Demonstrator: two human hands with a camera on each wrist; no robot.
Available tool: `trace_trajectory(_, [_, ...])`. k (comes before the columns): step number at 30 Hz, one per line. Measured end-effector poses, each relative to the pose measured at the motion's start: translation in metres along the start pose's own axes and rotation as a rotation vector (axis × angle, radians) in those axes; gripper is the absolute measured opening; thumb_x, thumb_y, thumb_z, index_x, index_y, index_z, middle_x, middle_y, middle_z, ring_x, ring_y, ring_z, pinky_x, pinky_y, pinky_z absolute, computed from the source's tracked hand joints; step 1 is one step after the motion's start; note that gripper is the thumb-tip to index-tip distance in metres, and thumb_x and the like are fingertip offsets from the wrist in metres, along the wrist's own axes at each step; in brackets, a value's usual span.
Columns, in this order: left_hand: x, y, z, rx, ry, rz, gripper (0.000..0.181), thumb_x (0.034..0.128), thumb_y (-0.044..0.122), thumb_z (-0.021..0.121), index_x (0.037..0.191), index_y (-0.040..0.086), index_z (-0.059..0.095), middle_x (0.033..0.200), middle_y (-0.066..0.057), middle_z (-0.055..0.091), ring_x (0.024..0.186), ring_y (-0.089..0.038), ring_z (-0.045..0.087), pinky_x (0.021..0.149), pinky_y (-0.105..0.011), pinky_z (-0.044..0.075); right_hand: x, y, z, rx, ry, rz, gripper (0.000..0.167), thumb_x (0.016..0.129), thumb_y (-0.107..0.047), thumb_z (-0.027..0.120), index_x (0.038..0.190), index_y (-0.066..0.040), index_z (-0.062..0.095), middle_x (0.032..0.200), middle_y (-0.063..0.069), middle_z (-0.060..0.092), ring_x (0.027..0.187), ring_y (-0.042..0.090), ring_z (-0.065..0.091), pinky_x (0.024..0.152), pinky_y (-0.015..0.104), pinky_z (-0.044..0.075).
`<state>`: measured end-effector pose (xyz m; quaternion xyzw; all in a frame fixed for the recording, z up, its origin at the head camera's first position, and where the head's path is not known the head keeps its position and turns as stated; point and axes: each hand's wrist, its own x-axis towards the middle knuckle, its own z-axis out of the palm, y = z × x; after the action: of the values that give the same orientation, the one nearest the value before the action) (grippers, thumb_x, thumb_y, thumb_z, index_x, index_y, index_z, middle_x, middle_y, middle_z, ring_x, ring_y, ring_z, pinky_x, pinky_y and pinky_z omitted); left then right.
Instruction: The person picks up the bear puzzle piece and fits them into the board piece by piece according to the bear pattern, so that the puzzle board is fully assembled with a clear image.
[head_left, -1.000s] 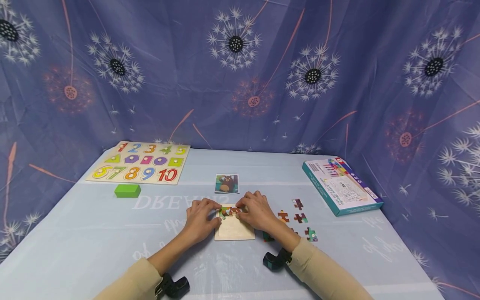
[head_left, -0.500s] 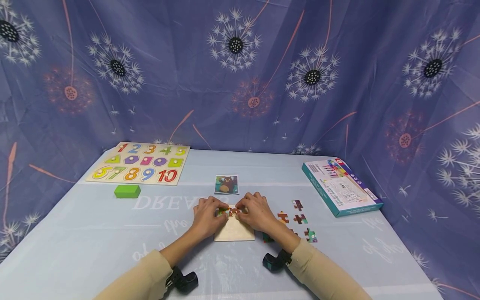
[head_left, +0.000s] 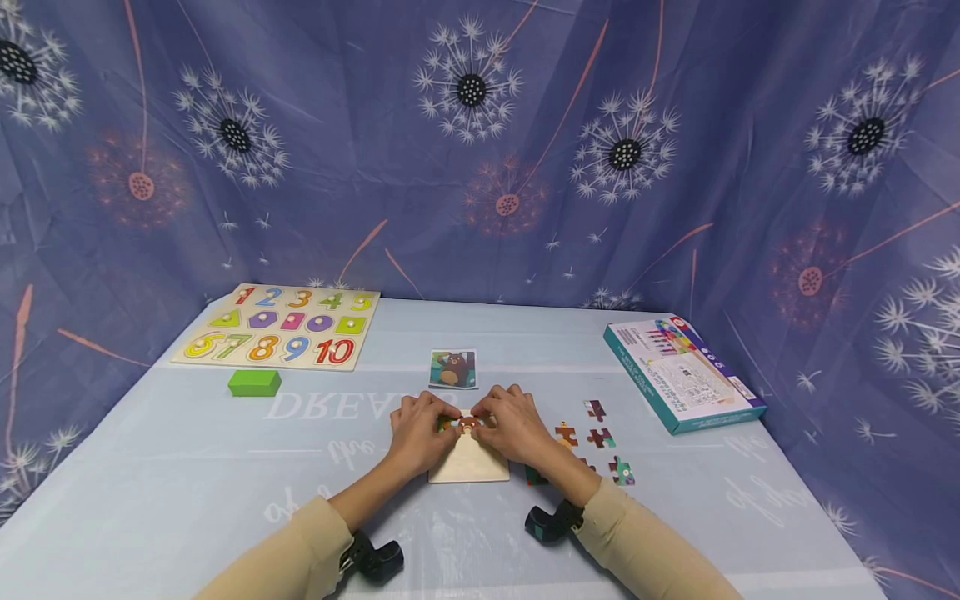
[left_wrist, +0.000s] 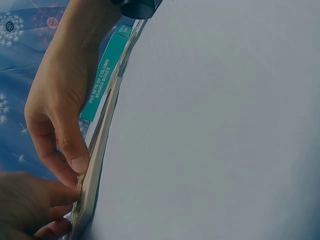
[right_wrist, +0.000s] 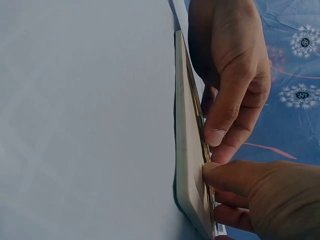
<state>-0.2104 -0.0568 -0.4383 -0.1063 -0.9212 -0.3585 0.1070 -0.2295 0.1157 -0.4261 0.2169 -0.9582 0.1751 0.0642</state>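
Both hands work at the upper part of a small wooden puzzle board (head_left: 468, 462), where a brown bear picture of joined jigsaw pieces (head_left: 469, 423) shows between the fingertips. My left hand (head_left: 422, 433) pinches a piece at the left side of that row, its thumb and index finger low on the board. My right hand (head_left: 513, 423) pinches at the row's right end. In the left wrist view the right hand (left_wrist: 62, 105) reaches down to the board (left_wrist: 95, 175). Fingers hide most of the held pieces. Loose jigsaw pieces (head_left: 600, 437) lie right of the board.
A bear picture card (head_left: 453, 368) lies behind the board. At the back left is a number and shape board (head_left: 273, 327) with a green block (head_left: 255, 382) in front. A teal-edged box (head_left: 684, 372) lies at the right. A dandelion curtain (head_left: 480, 242) hangs behind.
My left hand has moved to the right along the top of the board, closer to the right hand. The right hand stays almost still.
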Motion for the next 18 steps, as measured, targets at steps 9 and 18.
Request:
trace_trajectory(9, [0.0002,0.0008,0.0016,0.038,-0.005,-0.014,0.015,0.0769,0.02,0.07,0.091,0.015,0.071,0.095,-0.002,0.057,0.096,-0.023,0.042,0.085,-0.047,0.027,-0.0002,-0.0006,-0.0005,0.01,0.003,0.003,0.023,0.078,-0.03,0.075,0.097,-0.019,0.072,0.093,-0.003,0.059,0.087,0.017,0.046,0.074,0.034,0.031])
trace_trajectory(18, [-0.0001,0.0023,0.0013,0.055,-0.009,-0.019,0.016,0.0764,0.019,0.07,0.092,0.016,0.07,0.096,-0.002,0.055,0.094,-0.023,0.041,0.086,-0.049,0.027,-0.0003,-0.0005,-0.0004,0.015,-0.001,0.008,0.023,0.078,-0.029,0.074,0.097,-0.019,0.072,0.093,-0.003,0.059,0.087,0.017,0.046,0.074,0.033,0.031])
